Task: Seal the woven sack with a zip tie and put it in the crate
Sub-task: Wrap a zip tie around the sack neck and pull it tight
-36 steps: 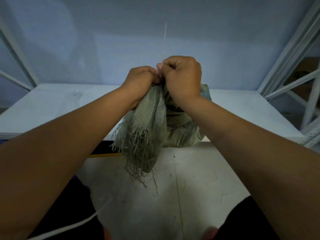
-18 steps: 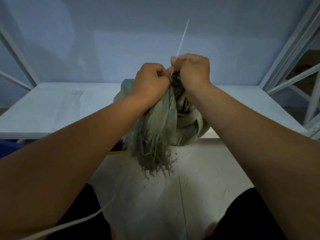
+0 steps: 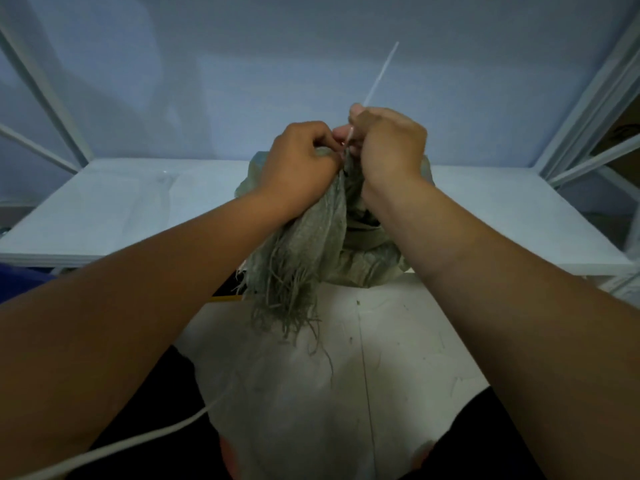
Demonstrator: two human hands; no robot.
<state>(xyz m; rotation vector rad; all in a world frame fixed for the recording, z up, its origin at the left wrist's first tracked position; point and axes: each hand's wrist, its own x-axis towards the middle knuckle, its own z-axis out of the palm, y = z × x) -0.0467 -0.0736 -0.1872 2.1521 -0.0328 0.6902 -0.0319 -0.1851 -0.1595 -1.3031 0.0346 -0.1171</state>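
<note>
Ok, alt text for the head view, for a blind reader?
Two hands gather the frayed neck of a grey-green woven sack at a white table's front edge: the left hand grips the bunched fabric, the right hand pinches a thin white zip tie whose tail points upward.

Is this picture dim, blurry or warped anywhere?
Head view: dim, bluish light; wide-angle stretch makes the forearms loom and the shelf frame lean at the edges; the zip tie looks faint against the wall; left hand, right hand and woven sack look fairly sharp.
</note>
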